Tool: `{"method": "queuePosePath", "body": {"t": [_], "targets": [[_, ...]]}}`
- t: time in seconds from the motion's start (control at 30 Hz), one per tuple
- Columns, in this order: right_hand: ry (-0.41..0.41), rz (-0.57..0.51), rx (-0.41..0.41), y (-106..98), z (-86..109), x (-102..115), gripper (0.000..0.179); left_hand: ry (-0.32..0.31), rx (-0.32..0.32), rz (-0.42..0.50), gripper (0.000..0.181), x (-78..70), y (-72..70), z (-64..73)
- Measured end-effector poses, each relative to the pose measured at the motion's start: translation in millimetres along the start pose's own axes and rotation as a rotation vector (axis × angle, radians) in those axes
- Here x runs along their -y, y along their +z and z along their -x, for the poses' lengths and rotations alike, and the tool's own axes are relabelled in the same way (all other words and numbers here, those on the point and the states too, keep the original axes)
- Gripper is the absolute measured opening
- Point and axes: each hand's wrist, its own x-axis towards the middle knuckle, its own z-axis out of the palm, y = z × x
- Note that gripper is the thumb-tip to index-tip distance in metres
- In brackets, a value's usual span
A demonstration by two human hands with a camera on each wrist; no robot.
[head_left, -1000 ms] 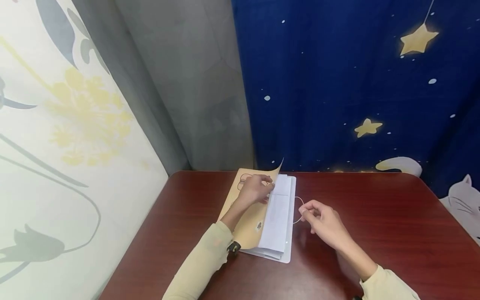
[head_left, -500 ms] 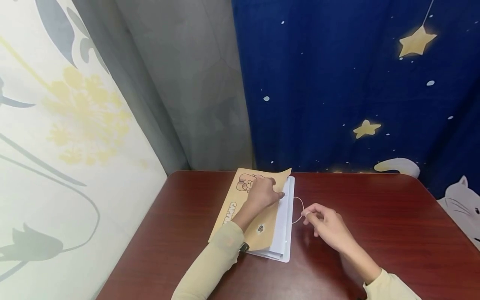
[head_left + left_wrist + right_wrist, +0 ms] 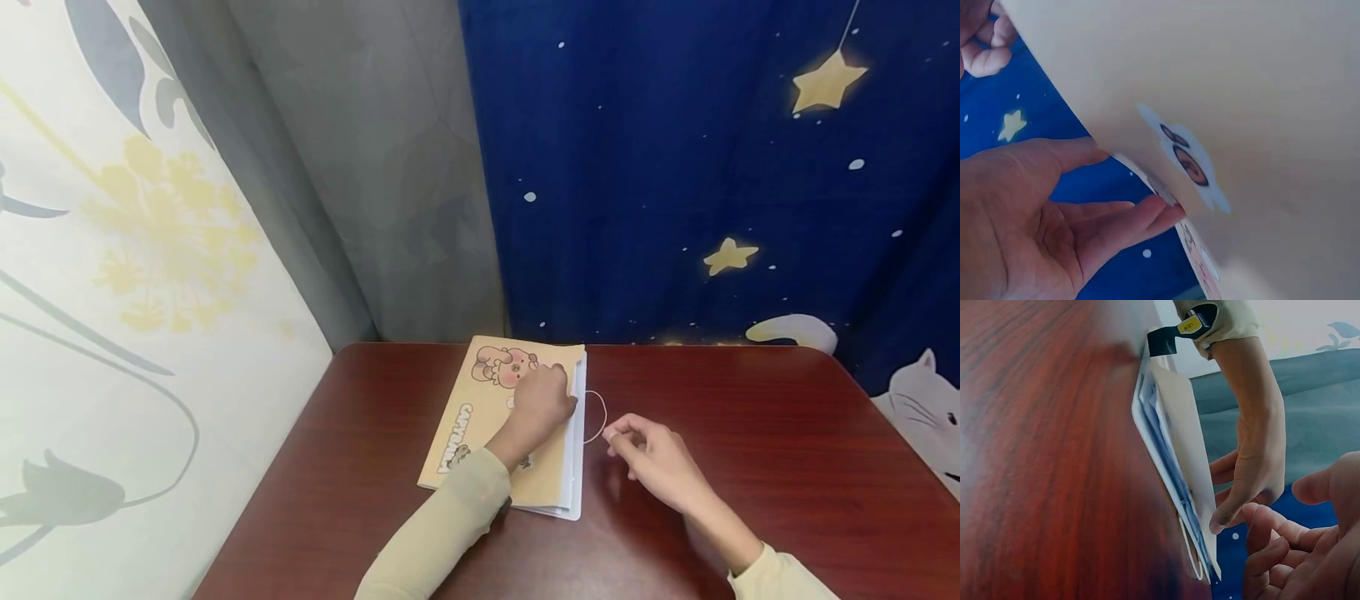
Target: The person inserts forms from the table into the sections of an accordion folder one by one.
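A beige document folder (image 3: 465,383) with a cartoon capybara print lies on the table, its cover nearly down over white sheets. My left hand (image 3: 542,392) rests on that cover near its right edge. In the left wrist view the thumb and fingertips of this hand touch the cover (image 3: 1285,125) along its edge. A thin white elastic loop (image 3: 604,408) sticks out from the folder's right side. My right hand (image 3: 652,458) hovers beside the loop with loosely bent fingers. In the right wrist view, its fingertips are apart from the elastic loop (image 3: 1188,550).
The dark red wooden table (image 3: 750,433) carries the folder near its far edge. Behind it hang a grey curtain (image 3: 390,208) and a blue curtain (image 3: 637,167) with stars. A patterned white panel (image 3: 135,350) stands at the left.
The folder's cover has swung down to the right over the white sheets, with my left hand moving along on it. My right hand has shifted only slightly beside the elastic loop.
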Motion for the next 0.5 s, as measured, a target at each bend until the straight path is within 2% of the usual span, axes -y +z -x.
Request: {"method": "queuePosePath", "body": {"t": [0.13, 0.27, 0.4, 0.5], "targets": [[0.000, 0.016, 0.002, 1, 0.3, -3, 0.024, 0.027, 0.012, -0.070, 0.030, -7.6, 3.2, 0.5], [0.008, 0.021, 0.001, 1, 0.3, -5, 0.024, 0.014, 0.052, -0.116, 0.029, -16.2, 3.9, -0.6], [0.012, 0.022, 0.004, -2, 0.1, -6, 0.023, -0.021, 0.118, -0.148, 0.039, -23.5, 0.7, -2.7], [0.008, 0.033, 0.003, -4, 0.3, -6, 0.022, -0.045, 0.183, -0.129, 0.043, -26.9, -4.3, -4.6]]}}
